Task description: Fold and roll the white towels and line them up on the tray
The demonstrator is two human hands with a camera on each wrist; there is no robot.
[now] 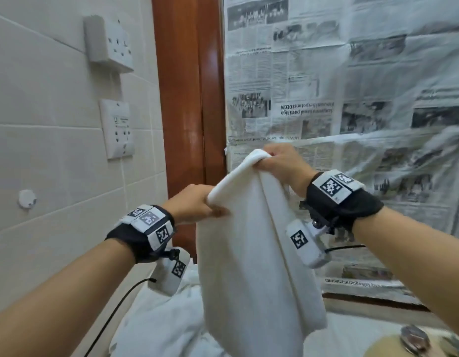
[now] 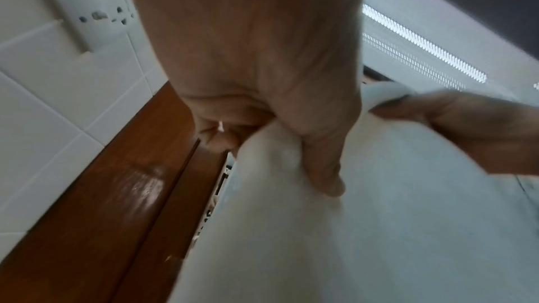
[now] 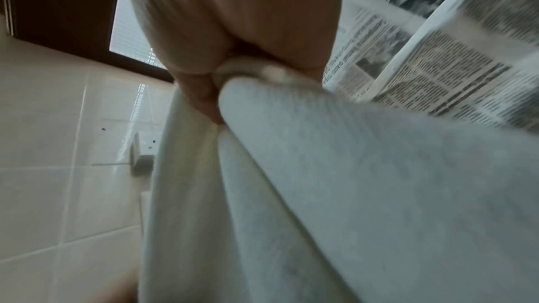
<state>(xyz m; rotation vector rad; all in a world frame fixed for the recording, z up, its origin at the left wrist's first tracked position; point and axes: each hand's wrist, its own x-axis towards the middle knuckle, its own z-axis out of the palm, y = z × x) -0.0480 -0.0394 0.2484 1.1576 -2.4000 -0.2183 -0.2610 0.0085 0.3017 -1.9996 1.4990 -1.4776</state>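
A white towel hangs doubled over in the air in front of me, its folded top edge slanting up to the right. My left hand pinches the lower left end of that edge. My right hand grips the higher right end. In the left wrist view my left hand has thumb and fingers closed on the towel, and the right hand shows at the right edge. From the right wrist, my right hand clamps the bunched towel. No tray is in view.
More white towels lie crumpled below the hanging one. A tiled wall with sockets is on the left, a brown wooden frame behind, newspaper over the surface at right. A metal fitting sits low right.
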